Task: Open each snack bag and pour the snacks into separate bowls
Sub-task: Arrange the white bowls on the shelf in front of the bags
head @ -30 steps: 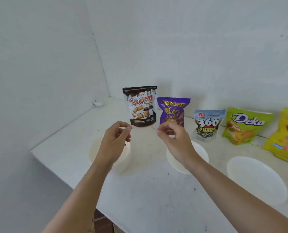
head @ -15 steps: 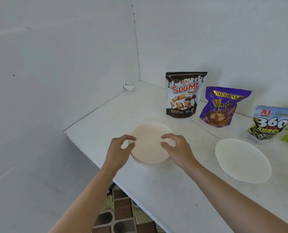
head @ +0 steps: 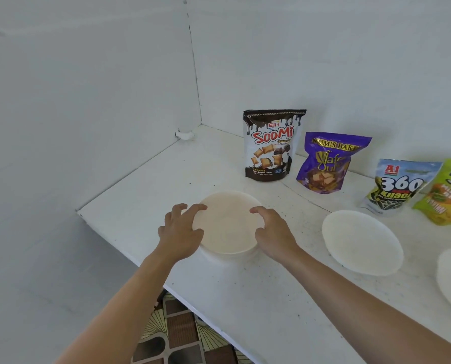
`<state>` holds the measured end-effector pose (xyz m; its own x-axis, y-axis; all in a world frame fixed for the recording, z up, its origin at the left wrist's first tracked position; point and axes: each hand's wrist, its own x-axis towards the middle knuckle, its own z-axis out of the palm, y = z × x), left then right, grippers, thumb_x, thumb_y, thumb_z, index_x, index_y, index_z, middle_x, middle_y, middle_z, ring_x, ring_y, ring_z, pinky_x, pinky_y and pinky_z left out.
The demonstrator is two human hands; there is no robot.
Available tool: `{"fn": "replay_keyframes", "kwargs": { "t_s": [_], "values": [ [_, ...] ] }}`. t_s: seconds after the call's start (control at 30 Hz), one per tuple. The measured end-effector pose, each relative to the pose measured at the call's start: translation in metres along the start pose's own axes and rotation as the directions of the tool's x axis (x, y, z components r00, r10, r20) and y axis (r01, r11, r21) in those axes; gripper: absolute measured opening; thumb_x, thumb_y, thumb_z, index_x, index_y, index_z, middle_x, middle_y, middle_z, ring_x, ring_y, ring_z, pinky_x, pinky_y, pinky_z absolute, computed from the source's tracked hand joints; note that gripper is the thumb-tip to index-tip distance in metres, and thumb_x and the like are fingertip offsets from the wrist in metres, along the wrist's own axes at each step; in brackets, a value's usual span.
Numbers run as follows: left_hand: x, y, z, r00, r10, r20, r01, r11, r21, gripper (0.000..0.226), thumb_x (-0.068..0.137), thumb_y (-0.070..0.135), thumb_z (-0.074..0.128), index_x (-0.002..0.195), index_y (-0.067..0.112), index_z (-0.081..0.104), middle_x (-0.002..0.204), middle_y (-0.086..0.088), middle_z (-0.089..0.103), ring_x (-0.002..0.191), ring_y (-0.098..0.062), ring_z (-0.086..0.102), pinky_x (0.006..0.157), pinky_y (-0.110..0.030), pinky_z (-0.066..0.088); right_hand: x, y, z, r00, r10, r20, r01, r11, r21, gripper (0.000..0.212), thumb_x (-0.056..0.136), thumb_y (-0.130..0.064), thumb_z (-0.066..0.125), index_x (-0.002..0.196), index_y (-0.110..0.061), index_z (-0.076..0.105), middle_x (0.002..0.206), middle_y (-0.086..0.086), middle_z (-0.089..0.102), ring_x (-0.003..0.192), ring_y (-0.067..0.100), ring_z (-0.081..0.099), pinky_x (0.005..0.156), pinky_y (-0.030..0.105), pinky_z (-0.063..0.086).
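Hands closed in: left hand (head: pixel 182 229) and right hand (head: pixel 274 232) now cup opposite sides of the cream bowl (head: pixel 227 224), fingers curled over its rim. Bowl sits on the near side of the Soomi bag (head: pixel 270 145). Likely light, stiff, slick plastic; grip the rim.

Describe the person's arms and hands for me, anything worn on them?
The left grip and right grip are bare hands: no gloves, rings or watch visible. The left forearm and right forearm are bare too, with no sleeves, bracelets or markings showing.
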<state>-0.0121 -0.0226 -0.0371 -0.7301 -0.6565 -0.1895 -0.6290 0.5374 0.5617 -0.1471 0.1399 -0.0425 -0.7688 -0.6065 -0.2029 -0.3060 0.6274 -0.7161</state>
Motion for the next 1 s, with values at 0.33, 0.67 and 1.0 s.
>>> {"fn": "replay_keyframes", "kwargs": {
  "t_s": [0.33, 0.67, 1.0],
  "values": [
    [-0.004, 0.01, 0.008, 0.992, 0.082, -0.091, -0.098, 0.977, -0.191, 0.063, 0.084, -0.009, 0.049, 0.143, 0.015, 0.052, 0.121, 0.007, 0.04, 0.109, -0.019, 0.047, 0.069, -0.015, 0.042, -0.007, 0.007, -0.005, 0.988, -0.101, -0.116, 0.1, 0.995, -0.016, 0.06, 0.086, 0.011, 0.044, 0.141, -0.013, 0.049, 0.139, 0.003, 0.047, 0.13, 0.02, 0.04, 0.1, 0.028, 0.041],
    [-0.015, 0.01, 0.012, 0.982, 0.126, -0.143, -0.156, 0.962, -0.224, 0.066, 0.087, -0.012, 0.043, 0.147, 0.017, 0.048, 0.142, 0.01, 0.045, 0.118, -0.01, 0.044, 0.083, -0.012, 0.041, -0.014, 0.006, -0.005, 0.977, -0.142, -0.16, 0.119, 0.983, -0.142, 0.06, 0.091, 0.005, 0.044, 0.146, -0.02, 0.042, 0.147, -0.003, 0.047, 0.133, 0.019, 0.044, 0.106, 0.044, 0.037],
    [-0.016, 0.047, -0.026, 0.938, 0.271, -0.217, -0.32, 0.916, -0.243, 0.067, 0.086, -0.006, 0.051, 0.145, 0.026, 0.051, 0.137, 0.015, 0.048, 0.117, -0.015, 0.05, 0.099, -0.042, 0.049, -0.018, -0.008, -0.052, 0.918, -0.27, -0.29, 0.278, 0.96, -0.014, 0.057, 0.091, 0.009, 0.042, 0.142, -0.015, 0.048, 0.146, 0.001, 0.047, 0.135, 0.018, 0.042, 0.102, 0.024, 0.034]
  ]
}}
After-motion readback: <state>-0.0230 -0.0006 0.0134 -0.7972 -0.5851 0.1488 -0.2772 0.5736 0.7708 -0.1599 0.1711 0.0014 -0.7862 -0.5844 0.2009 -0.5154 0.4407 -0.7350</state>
